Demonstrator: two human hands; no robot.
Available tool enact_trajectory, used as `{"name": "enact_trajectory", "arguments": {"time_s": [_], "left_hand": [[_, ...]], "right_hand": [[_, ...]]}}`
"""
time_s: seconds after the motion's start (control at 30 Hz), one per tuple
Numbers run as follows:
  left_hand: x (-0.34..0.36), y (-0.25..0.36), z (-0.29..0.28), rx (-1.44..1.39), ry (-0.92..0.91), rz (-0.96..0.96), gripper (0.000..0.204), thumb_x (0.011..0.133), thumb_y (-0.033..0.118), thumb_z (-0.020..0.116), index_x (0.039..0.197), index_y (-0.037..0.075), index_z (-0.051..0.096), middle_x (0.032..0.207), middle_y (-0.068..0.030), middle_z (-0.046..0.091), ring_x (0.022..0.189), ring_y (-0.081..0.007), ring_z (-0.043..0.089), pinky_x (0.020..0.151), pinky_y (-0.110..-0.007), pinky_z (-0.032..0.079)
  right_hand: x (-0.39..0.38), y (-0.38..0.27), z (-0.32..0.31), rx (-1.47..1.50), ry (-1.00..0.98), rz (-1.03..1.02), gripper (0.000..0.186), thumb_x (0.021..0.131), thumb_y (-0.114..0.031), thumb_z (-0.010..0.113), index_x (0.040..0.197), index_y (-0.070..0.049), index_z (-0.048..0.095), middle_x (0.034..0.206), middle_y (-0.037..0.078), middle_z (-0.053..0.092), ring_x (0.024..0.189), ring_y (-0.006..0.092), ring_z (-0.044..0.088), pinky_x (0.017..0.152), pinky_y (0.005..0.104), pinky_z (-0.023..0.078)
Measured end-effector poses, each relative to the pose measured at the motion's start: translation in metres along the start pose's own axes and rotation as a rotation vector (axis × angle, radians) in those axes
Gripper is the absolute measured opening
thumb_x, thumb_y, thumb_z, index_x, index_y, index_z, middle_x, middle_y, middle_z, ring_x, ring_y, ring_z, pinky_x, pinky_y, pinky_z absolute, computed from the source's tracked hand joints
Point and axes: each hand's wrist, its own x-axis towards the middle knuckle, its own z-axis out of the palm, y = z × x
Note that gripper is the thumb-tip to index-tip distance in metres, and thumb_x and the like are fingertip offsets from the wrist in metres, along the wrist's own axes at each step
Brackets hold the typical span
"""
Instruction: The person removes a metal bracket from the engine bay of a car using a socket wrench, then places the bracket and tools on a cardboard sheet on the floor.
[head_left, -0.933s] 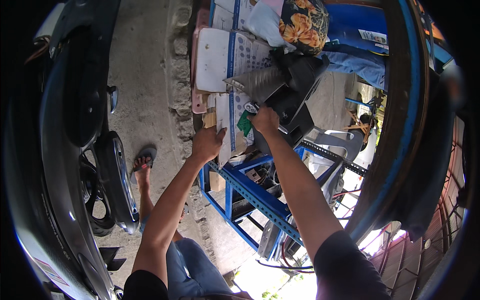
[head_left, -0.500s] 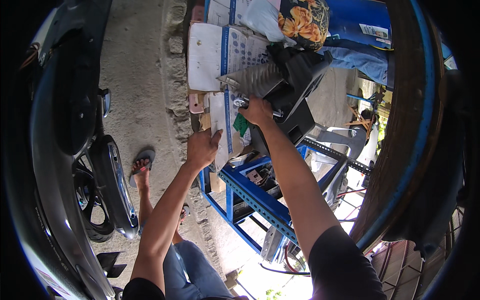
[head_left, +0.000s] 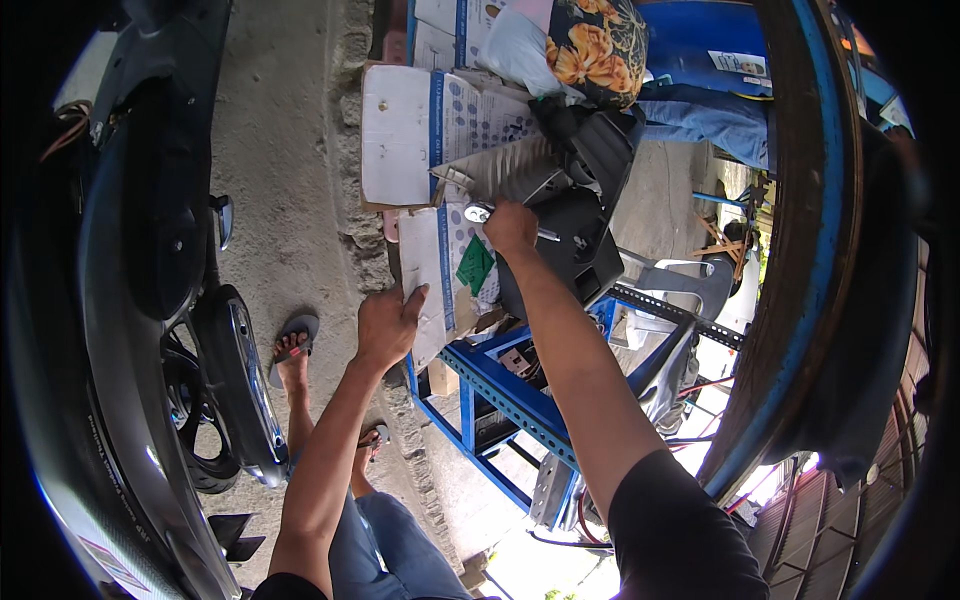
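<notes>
My right hand (head_left: pixel 511 230) is closed round a chrome ratchet wrench (head_left: pixel 478 213); its round head sticks out on the left and the end of its handle on the right. Below the wrench, a small green packet (head_left: pixel 475 265) rests on the printed cardboard. My left hand (head_left: pixel 389 326) pinches the edge of a white cardboard flap (head_left: pixel 424 262), thumb on top and the other fingers partly hidden. Just beyond the right hand lie black plastic panels (head_left: pixel 566 240) and a grey ribbed part (head_left: pixel 500 170).
A blue metal frame (head_left: pixel 508 410) stands below the cardboard. A dark motorcycle (head_left: pixel 140 270) fills the left side. At the top are a flowered bundle (head_left: pixel 597 50) and a white plastic bag (head_left: pixel 520 50). A grey plastic chair (head_left: pixel 690 285) is on the right, near a wooden edge (head_left: pixel 800 300).
My left hand has shifted a little left and nearer, still on the flap. My right hand keeps the ratchet wrench, and more of the green packet shows. The whole view has shifted slightly.
</notes>
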Motion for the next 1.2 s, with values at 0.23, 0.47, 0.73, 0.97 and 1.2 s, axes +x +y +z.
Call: {"name": "enact_trajectory", "arguments": {"time_s": [0.23,0.47,0.73,0.97,1.2], "left_hand": [[-0.014,-0.03,-0.001,-0.006,0.014,-0.08,0.048,0.103,0.042,0.058,0.088,-0.002,0.072,0.074,-0.0267,0.068,0.073,-0.0444,0.069,0.068,-0.052,0.053],[-0.035,-0.001,0.001,-0.095,0.073,-0.047,0.043,0.103,0.036,0.061,0.089,-0.002,0.073,0.067,-0.0233,0.067,0.064,-0.0413,0.069,0.062,-0.049,0.052],[-0.082,0.018,-0.073,-0.057,0.003,-0.076,0.035,0.101,0.028,0.065,0.1,-0.006,0.074,0.078,-0.0206,0.073,0.07,-0.0299,0.073,0.065,-0.039,0.052],[-0.093,0.042,-0.083,-0.179,0.088,-0.156,0.029,0.1,0.022,0.067,0.101,-0.006,0.074,0.087,-0.0178,0.076,0.073,-0.0261,0.072,0.07,-0.038,0.052],[-0.059,0.067,-0.132,-0.286,0.229,-0.091,0.036,0.099,0.025,0.072,0.083,-0.008,0.072,0.058,-0.0085,0.061,0.054,-0.0084,0.049,0.051,-0.032,0.038]], "right_hand": [[-0.013,-0.013,0.024,-0.012,0.19,0.111,0.025,0.088,-0.02,0.065,0.11,-0.006,0.066,0.102,0.017,0.074,0.091,0.0372,0.076,0.081,0.0465,0.062],[-0.003,-0.016,0.033,-0.03,0.188,0.065,0.023,0.087,-0.021,0.064,0.104,-0.007,0.068,0.102,0.017,0.075,0.09,0.0391,0.076,0.08,0.0493,0.061],[0.015,0.0,0.022,-0.034,0.204,0.022,0.021,0.09,-0.019,0.061,0.105,-0.006,0.069,0.1,0.016,0.075,0.092,0.0376,0.076,0.08,0.049,0.061],[0.017,0.0,0.019,-0.056,0.209,0.008,0.018,0.088,-0.018,0.066,0.104,-0.009,0.066,0.102,0.015,0.075,0.093,0.0367,0.076,0.08,0.0482,0.061],[0.021,-0.004,0.008,-0.031,0.219,0.067,0.02,0.088,-0.021,0.068,0.105,-0.01,0.067,0.104,0.013,0.074,0.096,0.0355,0.075,0.083,0.0497,0.06]]}}
